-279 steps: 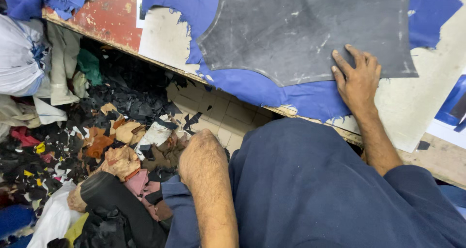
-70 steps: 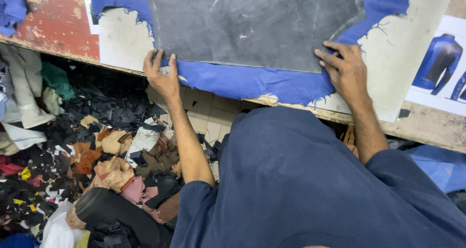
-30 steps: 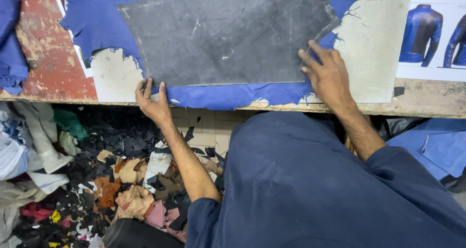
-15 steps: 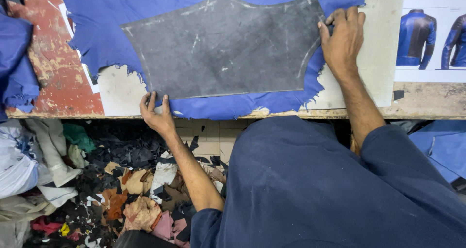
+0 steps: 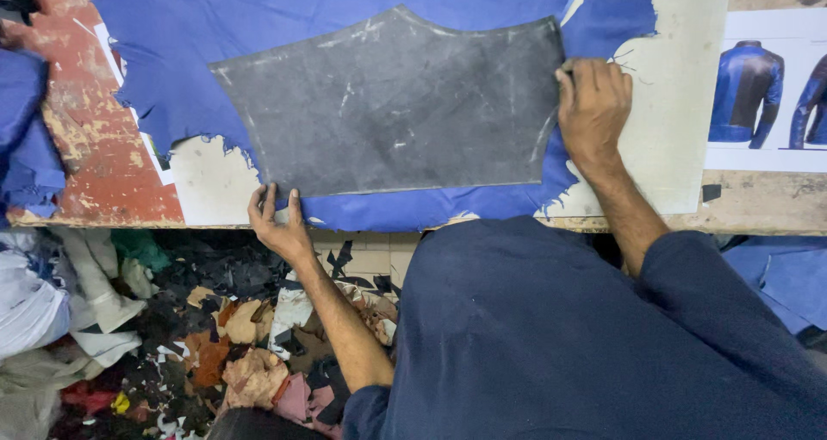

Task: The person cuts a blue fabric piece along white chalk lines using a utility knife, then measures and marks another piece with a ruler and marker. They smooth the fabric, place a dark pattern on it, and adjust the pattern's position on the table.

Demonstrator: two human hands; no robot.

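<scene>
Nearest, the person's dark blue garment (image 5: pixel 603 337) fills the lower right, and below the surface edge the floor is littered with scraps (image 5: pixel 250 354) in tan, pink, black and white. Just above them, the left hand (image 5: pixel 277 220) grips the near edge of the surface (image 5: pixel 112 173), fingers curled up onto the lower left corner of a grey pattern piece (image 5: pixel 388 104). That piece lies flat on a sheet of blue material (image 5: pixel 172 27), which spreads over the worn red and white surface. On the other side, the right hand (image 5: pixel 593 104) presses down at the right edge of the grey piece, fingers bunched together; whether they pinch a small tool I cannot tell. The 2 hands sit well apart, 1 at each end of the grey piece. Farther right lies a printed picture of blue jackets (image 5: pixel 767 87).
</scene>
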